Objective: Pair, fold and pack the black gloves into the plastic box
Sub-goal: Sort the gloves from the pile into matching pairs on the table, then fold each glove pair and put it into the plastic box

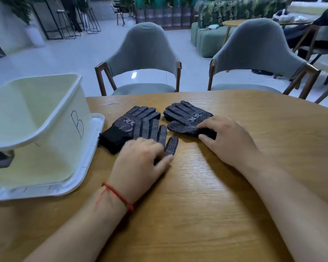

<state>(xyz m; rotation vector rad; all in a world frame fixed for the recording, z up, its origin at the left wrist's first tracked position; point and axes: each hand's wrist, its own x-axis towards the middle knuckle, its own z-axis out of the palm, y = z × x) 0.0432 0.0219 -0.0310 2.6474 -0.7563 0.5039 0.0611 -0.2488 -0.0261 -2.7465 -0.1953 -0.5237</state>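
Note:
Black gloves with white grip dots lie on the wooden table [216,186] in two groups. In the left group one glove [136,118] lies flat with another glove [150,129] across it, fingers pointing away from me. My left hand [140,161] rests on the near end of that upper glove, its fingers hiding the cuff. To the right lies a further glove [186,116], and my right hand [227,137] grips it at its cuff end. The pale plastic box [45,118], marked with a blue B, stands at the left with nothing seen inside it.
The box sits on its white lid [91,159] near the table's left edge. Two grey upholstered chairs [142,59] [257,53] stand at the far side of the table. Behind them are a tiled floor, green sofas and stools.

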